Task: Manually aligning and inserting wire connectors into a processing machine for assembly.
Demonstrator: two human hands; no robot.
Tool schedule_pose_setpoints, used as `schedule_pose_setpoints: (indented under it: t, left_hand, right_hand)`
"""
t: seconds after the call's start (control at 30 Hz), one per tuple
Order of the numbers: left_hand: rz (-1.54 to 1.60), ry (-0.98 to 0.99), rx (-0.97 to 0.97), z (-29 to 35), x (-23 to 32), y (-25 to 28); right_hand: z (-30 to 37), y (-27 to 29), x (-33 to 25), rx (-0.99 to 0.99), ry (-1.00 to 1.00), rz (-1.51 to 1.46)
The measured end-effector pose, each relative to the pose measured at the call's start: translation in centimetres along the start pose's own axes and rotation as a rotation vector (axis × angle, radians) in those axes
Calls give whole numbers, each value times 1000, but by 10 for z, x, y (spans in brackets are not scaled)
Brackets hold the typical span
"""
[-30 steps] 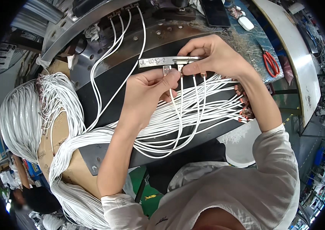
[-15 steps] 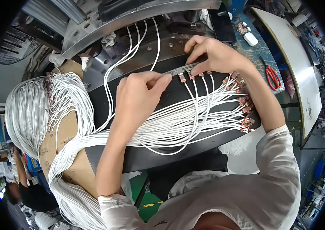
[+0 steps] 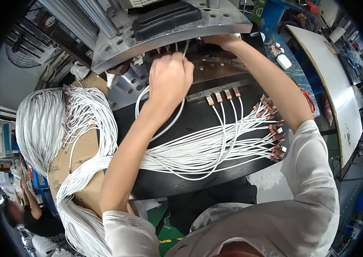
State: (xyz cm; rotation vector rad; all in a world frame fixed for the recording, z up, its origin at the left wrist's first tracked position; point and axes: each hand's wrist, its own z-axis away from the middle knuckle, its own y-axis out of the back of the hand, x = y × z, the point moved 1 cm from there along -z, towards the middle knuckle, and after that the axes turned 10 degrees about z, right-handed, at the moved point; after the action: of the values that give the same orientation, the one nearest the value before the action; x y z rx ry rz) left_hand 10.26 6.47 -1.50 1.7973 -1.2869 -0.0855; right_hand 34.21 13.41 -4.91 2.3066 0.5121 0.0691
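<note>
My left hand (image 3: 170,79) is closed around several white cables (image 3: 170,126) whose upper ends run under the thick metal plate (image 3: 170,35) of a machine. My right hand (image 3: 219,40) reaches beneath the right part of that plate, and its fingers are hidden there. Nearer to me, a narrow metal bar (image 3: 198,95) lies along the far side of the black work surface. Several cable connectors (image 3: 219,97) sit in a row at this bar, their white leads looping down over a wide bundle of white cables (image 3: 185,156) with loose connector ends to the right.
Coiled white cables (image 3: 40,128) rest on brown cardboard (image 3: 78,150) at the left. To the right, red-handled pliers (image 3: 308,101) and a white computer mouse (image 3: 283,61) lie on a blue surface. Another person (image 3: 36,214) is at the lower left.
Both hands have left the metal bar and moved away from me to the machine. My left hand has taken hold of the cables there. The view has shifted slightly.
</note>
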Motion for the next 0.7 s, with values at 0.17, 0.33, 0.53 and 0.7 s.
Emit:
schedule_pose_setpoints:
  t: [0.17, 0.33, 0.53, 0.7]
  left_hand:
    - [285, -445, 86, 66, -11, 124]
    - [-249, 578, 185, 86, -85, 190]
    - [63, 23, -86, 95, -1, 29]
    - [64, -149, -161, 56, 5, -25]
  right_hand:
    - [41, 78, -36, -264, -292, 21]
    - [85, 107, -32, -436, -280, 104]
    - [41, 104, -74, -531, -149, -212]
    - [36, 173, -62, -1284, -172, -288]
